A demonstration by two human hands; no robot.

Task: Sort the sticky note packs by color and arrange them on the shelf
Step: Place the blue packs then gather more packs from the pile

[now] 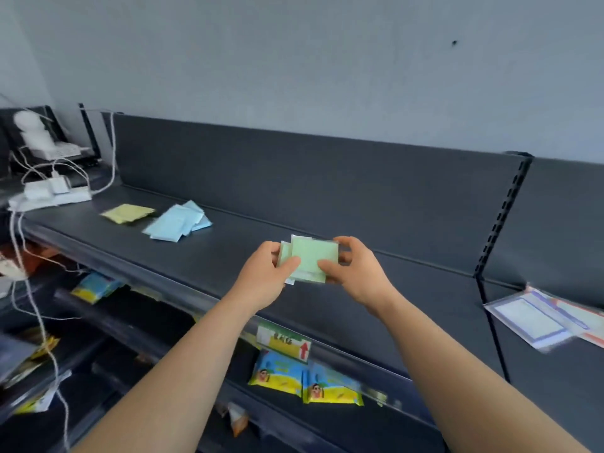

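Both hands are held over the middle of the shelf (376,289), and a small stack of green packs (309,258) is gripped between them. The left hand (261,276) is curled round the stack's left edge, with its thumb laid on the top pack near the lower left corner. The right hand (358,276) is curled round the right edge, its thumb pressed on the lower right part of the top pack and its fingers bent over the far corner. At least two packs can be made out, the upper one shifted to the right of the one beneath; the full count cannot be told. Whether the stack touches the shelf cannot be told either.

Further left on the same shelf, blue packs (176,220) are piled loosely, fanned and overlapping. Just beyond them, with a gap between, yellow packs (127,213) are laid in a smaller pile. At the far left end a white power strip (49,196) is placed, with plugs seated in it, and white cables (32,289) are hung from it over the front edge.

A dark back panel (294,171) is set behind the shelf, with a grey wall (294,60) above it. The bay is closed on the right by a slotted upright (500,223); past it, clear sleeves (542,318) with paper inside are laid flat on the next shelf.

On the front rail below the hands a label (284,341) with a red upward arrow is fixed. Under it, on a lower shelf, two yellow-and-blue packets (304,380) are set side by side.
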